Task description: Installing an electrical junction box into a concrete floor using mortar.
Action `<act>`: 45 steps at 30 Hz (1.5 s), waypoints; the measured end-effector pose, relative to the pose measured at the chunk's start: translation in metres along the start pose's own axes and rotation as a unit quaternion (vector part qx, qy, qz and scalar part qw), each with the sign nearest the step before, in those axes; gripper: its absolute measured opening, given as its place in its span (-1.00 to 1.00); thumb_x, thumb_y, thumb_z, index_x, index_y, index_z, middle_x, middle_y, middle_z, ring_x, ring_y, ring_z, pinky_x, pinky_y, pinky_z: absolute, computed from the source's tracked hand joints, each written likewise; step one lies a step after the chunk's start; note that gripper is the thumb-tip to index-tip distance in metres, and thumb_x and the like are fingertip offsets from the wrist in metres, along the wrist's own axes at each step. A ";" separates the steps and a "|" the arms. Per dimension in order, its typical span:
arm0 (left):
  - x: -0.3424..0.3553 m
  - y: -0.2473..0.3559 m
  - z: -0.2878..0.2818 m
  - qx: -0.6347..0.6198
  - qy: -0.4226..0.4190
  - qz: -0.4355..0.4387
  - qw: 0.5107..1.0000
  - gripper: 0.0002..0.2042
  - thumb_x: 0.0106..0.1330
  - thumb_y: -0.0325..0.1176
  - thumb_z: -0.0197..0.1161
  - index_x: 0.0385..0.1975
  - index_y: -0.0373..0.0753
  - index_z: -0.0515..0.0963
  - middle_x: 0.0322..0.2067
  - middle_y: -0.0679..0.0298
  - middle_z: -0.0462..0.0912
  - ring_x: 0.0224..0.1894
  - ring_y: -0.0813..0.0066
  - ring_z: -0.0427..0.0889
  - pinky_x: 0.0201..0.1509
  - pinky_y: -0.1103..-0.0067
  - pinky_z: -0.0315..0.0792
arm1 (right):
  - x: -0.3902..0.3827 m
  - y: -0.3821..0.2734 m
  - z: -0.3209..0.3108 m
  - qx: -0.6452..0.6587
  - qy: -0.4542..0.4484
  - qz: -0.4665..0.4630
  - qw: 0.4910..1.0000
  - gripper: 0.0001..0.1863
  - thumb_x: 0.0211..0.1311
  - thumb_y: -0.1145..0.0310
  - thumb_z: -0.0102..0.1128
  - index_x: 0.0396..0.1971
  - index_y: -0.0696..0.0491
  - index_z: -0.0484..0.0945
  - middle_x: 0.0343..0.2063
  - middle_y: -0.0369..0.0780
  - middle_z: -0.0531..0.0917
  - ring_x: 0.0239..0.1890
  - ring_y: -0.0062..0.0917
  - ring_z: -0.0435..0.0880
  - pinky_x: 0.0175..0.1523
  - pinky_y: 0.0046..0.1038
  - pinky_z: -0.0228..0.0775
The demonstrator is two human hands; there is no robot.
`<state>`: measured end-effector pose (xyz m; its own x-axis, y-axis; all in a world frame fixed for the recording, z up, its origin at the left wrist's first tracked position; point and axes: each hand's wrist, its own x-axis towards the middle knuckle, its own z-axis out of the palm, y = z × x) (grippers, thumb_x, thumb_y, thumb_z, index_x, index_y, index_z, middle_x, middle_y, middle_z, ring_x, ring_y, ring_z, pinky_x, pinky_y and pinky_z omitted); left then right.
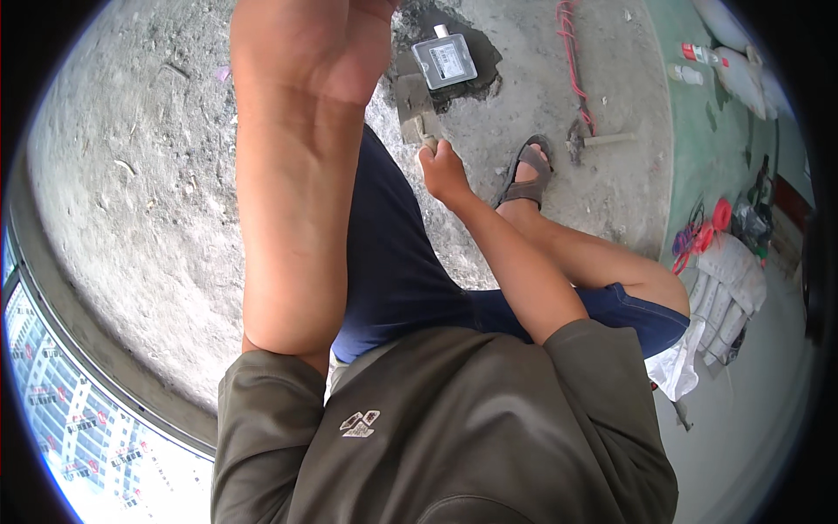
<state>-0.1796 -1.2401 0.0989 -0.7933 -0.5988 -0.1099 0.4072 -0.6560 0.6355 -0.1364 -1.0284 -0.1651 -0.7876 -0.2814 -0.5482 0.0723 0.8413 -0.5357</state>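
My right hand point(445, 173) is closed around the handle of a trowel point(413, 106). The trowel's flat, grey-smeared blade points away from me, its far end close to a shallow square box point(456, 56) with a grey translucent face and a white label. A short white pipe stub point(441, 31) sticks out at the box's far side. Dark, wet-looking mortar point(491, 63) surrounds the box on the rough floor. My left hand point(310, 44) is raised close to the camera at the top; its palm side and wrist show, but its fingers lie beyond the picture's edge.
Rough grey concrete floor point(148, 218) has small debris. Right of the box lies a rod wound with red cord point(569, 52), near a pale stick point(611, 139). Bottles point(698, 55) and sacks point(729, 266) are at the far right. A window point(65, 384) is at lower left.
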 end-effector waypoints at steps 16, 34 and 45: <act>-0.001 -0.005 0.001 0.021 0.005 0.028 0.999 -0.46 0.39 -0.54 -0.15 0.36 -0.51 -0.01 -0.49 0.32 0.36 -0.28 0.49 0.40 -0.19 0.60 0.39 | -0.011 -0.006 -0.011 -0.026 -0.006 0.017 0.999 -0.54 0.26 0.10 -0.04 -0.22 0.28 0.43 -0.22 0.25 0.60 -0.08 0.14 0.57 0.04 -0.04 0.40; -0.005 -0.001 -0.009 -0.057 -0.045 0.006 0.997 -0.47 0.38 -0.55 -0.12 0.34 -0.52 0.00 -0.49 0.28 0.38 -0.26 0.49 0.42 -0.18 0.59 0.40 | 0.007 -0.019 -0.014 -0.084 -0.026 -0.029 0.996 -0.50 0.32 0.07 -0.07 -0.14 0.29 0.38 -0.25 0.23 0.61 -0.11 0.11 0.61 0.05 -0.06 0.41; -0.012 0.000 -0.001 -0.027 -0.029 0.010 0.999 -0.48 0.40 -0.54 -0.15 0.36 -0.49 0.00 -0.47 0.29 0.37 -0.26 0.48 0.41 -0.17 0.60 0.41 | 0.004 -0.007 -0.017 -0.125 -0.055 0.003 0.991 -0.53 0.37 0.09 -0.07 -0.13 0.30 0.35 -0.20 0.22 0.61 -0.10 0.09 0.62 0.05 -0.07 0.43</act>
<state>-0.1697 -1.2335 0.0989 -0.8091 -0.5854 -0.0519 0.4460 -0.6692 0.5944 -0.1505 -1.0273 -0.1530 -0.7157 -0.3131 -0.6243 -0.0886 0.9273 -0.3635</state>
